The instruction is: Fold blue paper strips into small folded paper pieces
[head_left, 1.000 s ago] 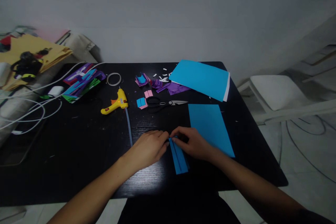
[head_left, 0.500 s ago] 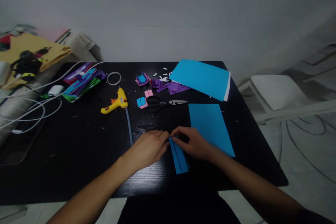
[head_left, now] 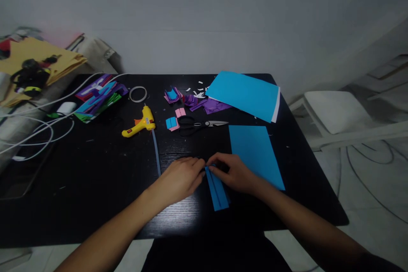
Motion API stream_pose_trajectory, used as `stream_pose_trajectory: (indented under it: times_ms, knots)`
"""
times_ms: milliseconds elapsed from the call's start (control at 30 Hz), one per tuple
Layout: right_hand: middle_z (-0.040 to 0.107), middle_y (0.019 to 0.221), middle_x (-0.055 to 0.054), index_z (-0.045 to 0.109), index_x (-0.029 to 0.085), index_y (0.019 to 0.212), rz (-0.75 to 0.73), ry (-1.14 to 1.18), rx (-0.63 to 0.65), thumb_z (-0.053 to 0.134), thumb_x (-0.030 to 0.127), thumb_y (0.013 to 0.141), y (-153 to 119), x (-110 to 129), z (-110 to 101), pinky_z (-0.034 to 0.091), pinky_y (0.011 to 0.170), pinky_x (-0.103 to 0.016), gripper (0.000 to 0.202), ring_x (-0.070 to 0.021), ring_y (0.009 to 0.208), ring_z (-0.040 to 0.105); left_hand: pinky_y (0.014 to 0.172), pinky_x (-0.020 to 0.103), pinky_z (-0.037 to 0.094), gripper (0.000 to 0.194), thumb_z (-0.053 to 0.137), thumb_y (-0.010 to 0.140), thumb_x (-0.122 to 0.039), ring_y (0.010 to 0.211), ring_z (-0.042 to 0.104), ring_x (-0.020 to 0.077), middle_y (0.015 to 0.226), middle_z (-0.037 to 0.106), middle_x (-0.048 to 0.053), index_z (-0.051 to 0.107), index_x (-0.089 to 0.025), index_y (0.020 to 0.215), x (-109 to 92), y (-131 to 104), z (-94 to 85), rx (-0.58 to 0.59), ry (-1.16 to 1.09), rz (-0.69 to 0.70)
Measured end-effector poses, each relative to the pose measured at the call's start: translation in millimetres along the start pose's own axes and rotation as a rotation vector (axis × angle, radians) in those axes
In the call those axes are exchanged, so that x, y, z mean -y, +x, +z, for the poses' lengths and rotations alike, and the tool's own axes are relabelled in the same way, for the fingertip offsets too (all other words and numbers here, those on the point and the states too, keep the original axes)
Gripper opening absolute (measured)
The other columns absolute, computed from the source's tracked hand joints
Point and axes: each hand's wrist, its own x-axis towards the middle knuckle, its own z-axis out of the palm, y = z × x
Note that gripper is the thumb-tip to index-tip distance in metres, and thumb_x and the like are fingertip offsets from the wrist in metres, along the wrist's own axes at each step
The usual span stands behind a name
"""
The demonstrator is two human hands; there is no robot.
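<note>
Just above the front of the black table, a narrow blue folded paper [head_left: 218,193] with a lengthwise crease slants toward me. My right hand [head_left: 232,172] pinches its far end between thumb and fingers. My left hand [head_left: 185,178] is closed at the far left corner of the same paper, fingertips against the edge; its exact grip is partly hidden. Right of the hands lies a flat blue sheet [head_left: 255,148], partly under my right forearm. Beyond them rest black-handled scissors [head_left: 204,125], pointing right.
A yellow glue gun [head_left: 140,123] with a glue stick [head_left: 156,153] lies left. Farther back are small pink and blue folded pieces [head_left: 172,123], purple paper scraps [head_left: 215,105], stacked blue sheets [head_left: 244,93] and a tape ring [head_left: 138,94]. White cables [head_left: 52,129] cross the left side.
</note>
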Motion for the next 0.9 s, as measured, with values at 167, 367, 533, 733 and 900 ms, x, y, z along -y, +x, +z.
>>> stream_pose_trajectory:
  times_ms: [167,367,533,733,900]
  knots:
    - [0.074,0.088,-0.002,0.072,0.02,0.103,0.001,-0.001,0.01,0.065,0.021,0.097,-0.4,-1.4,0.1,0.048,0.069,-0.029,0.01,-0.0164,0.074,0.065,0.081,0.041,0.057,0.011,0.051,0.106,-0.02,0.09,0.071,0.0266,0.096,0.07,0.007,0.061,-0.017,0.105,0.1,1.0,0.2,-0.006,-0.009,-0.003]
    - [0.076,0.092,-0.003,0.073,0.02,0.103,-0.002,0.009,0.004,0.065,0.02,0.097,-0.5,-0.7,-0.6,0.05,0.073,-0.029,0.01,-0.017,0.079,0.068,0.078,0.039,0.056,0.01,0.052,0.105,-0.02,0.086,0.071,0.0252,0.094,0.069,0.006,0.06,-0.018,0.103,0.2,0.2,1.2,-0.022,-0.002,0.0]
    - [0.075,0.089,-0.002,0.073,0.02,0.102,-0.005,0.006,0.005,0.065,0.019,0.096,-0.1,0.5,-1.7,0.049,0.071,-0.029,0.01,-0.0166,0.076,0.067,0.077,0.038,0.056,0.01,0.051,0.105,-0.021,0.087,0.07,0.0251,0.094,0.069,0.006,0.061,-0.017,0.103,-1.2,-0.3,0.8,-0.024,-0.008,-0.004]
    - [0.075,0.088,-0.002,0.073,0.02,0.102,0.004,0.0,-0.001,0.065,0.02,0.096,0.0,1.6,-1.4,0.049,0.069,-0.029,0.01,-0.0163,0.074,0.066,0.08,0.041,0.057,0.01,0.052,0.105,-0.022,0.091,0.071,0.0267,0.096,0.069,0.007,0.061,-0.017,0.106,-3.1,-0.6,-2.3,0.0,-0.018,-0.022]
    - [0.075,0.088,-0.002,0.072,0.021,0.103,0.014,-0.008,0.007,0.065,0.02,0.096,-0.1,2.5,-1.9,0.049,0.068,-0.029,0.01,-0.0163,0.074,0.065,0.079,0.04,0.057,0.012,0.051,0.105,-0.022,0.089,0.07,0.0262,0.095,0.069,0.007,0.062,-0.017,0.106,-2.1,-1.1,-1.3,-0.021,-0.013,-0.01]
